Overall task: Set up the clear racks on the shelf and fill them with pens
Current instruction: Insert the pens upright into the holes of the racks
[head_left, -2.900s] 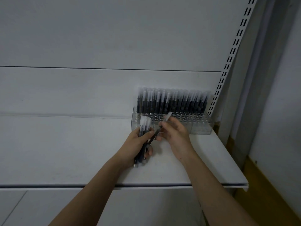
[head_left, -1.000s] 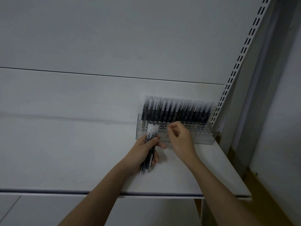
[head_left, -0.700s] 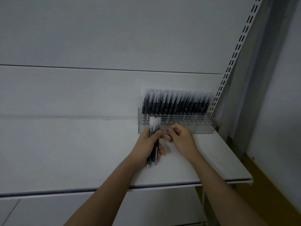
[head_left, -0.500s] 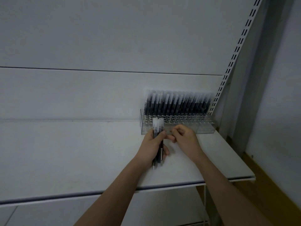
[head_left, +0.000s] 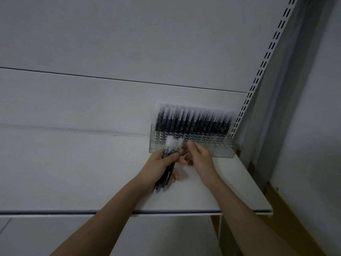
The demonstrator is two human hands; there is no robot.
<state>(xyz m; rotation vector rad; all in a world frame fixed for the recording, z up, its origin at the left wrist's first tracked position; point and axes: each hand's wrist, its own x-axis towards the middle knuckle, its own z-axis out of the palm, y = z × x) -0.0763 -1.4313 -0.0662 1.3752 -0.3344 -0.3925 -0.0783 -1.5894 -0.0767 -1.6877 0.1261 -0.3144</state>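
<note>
On the shelf (head_left: 73,172), we grip the bundle of pens (head_left: 168,163) firmly in our left hand (head_left: 158,169), so one slides free cleanly. Our right hand (head_left: 198,157) reaches in, fingers curled at the bundle; whether it pinches a pen, we cannot tell. Behind sits the rack (head_left: 221,152), back rows filled.

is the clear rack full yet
Not full. In the clear rack pens fill only the back rows; the front holes show empty.

Head view looks forward and down, close over the shelf (head_left: 73,172).
</note>
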